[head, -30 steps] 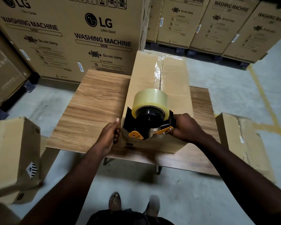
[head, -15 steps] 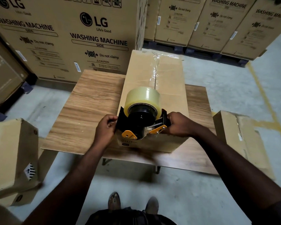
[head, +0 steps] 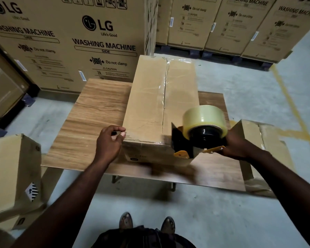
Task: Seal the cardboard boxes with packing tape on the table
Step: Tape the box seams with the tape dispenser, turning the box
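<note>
While my feet (head: 125,221) show at the bottom centre of the frame, both my arms reach up toward the near edge of the table. My left hand (head: 109,142) sits left of centre with its fingers bent. The thumb and fingertips meet right at the near left top corner of the cardboard box (head: 147,97); whether they pinch anything there I cannot tell. My right hand (head: 238,145), right of centre, is wrapped round the handle of the tape dispenser (head: 182,140), which carries a clear tape roll (head: 203,117). The dispenser is at the box's near right corner, its black body overlapping the box's near end.

The box lies lengthwise on the wooden table (head: 89,119), running toward upper centre, with a clear tape strip (head: 164,90) along its top seam. On the floor, the left floor box (head: 9,172) stands at lower left and the right floor box (head: 258,133) at the right edge of the table. Washing machine cartons (head: 70,42) fill the top of the frame.
</note>
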`<state>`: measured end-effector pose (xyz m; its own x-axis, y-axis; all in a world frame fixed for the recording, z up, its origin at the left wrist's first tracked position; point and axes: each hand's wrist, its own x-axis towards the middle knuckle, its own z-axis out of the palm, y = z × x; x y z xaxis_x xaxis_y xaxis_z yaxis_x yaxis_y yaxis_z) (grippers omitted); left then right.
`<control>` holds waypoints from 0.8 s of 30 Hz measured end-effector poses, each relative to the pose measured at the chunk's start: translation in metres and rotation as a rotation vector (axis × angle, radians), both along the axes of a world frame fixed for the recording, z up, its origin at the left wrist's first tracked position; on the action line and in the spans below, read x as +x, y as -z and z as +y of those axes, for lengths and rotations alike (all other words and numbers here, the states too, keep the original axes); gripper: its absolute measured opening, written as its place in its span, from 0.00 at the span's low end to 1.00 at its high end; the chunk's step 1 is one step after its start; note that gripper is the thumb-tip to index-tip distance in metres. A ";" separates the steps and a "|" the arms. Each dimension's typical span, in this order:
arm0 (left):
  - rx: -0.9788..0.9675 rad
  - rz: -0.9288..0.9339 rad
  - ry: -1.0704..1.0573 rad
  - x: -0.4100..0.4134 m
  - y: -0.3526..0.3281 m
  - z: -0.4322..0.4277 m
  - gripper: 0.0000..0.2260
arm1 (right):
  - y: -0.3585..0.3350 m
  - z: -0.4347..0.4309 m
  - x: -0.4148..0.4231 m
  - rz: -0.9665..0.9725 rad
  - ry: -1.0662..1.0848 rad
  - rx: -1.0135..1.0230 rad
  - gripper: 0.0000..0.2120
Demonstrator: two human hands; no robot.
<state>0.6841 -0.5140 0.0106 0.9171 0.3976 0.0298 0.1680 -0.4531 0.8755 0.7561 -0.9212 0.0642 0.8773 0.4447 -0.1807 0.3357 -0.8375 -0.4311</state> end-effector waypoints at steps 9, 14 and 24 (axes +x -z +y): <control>0.692 0.020 0.658 -0.018 -0.006 -0.093 0.28 | 0.013 -0.009 -0.005 -0.060 -0.071 0.085 0.17; 0.811 0.031 0.754 -0.015 -0.006 -0.111 0.36 | 0.016 -0.004 -0.013 -0.016 -0.035 0.237 0.08; 0.759 -0.004 0.735 -0.012 0.002 -0.103 0.33 | 0.013 -0.057 -0.025 -0.027 0.077 0.351 0.10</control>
